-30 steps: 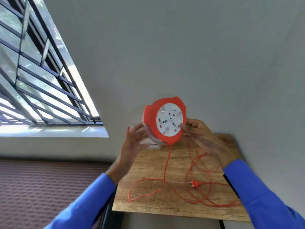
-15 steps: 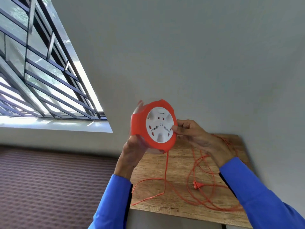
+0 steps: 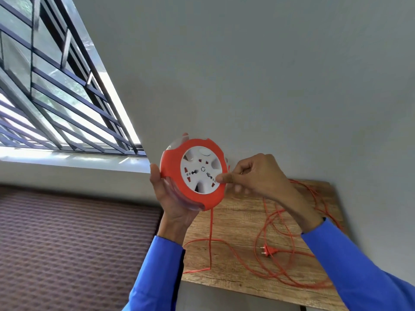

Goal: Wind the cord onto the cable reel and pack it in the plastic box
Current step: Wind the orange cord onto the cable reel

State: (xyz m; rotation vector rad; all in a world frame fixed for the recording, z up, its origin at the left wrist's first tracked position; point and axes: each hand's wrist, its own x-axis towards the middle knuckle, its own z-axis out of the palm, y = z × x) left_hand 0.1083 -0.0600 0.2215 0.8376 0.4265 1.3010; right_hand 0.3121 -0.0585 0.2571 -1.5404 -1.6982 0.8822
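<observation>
I hold an orange cable reel (image 3: 193, 173) with a white socket face up in front of the wall, above the table's left end. My left hand (image 3: 173, 198) grips it from below and behind, thumb on the orange rim. My right hand (image 3: 251, 176) pinches the right edge of the white face with curled fingers. The orange cord (image 3: 276, 223) hangs from the reel's underside and lies in loose loops on the wooden table (image 3: 238, 223). Its plug (image 3: 268, 251) lies near the middle of the loops. No plastic box is in view.
The table stands against a grey wall, its front edge near my sleeves. A barred window (image 3: 58, 104) with a white sill is at the left. Below it lies a patterned brown floor or mat (image 3: 74, 248).
The reel has shifted left and a bit nearer to me. My left hand has slid down from the reel's back to grip it from underneath. The view has tilted.
</observation>
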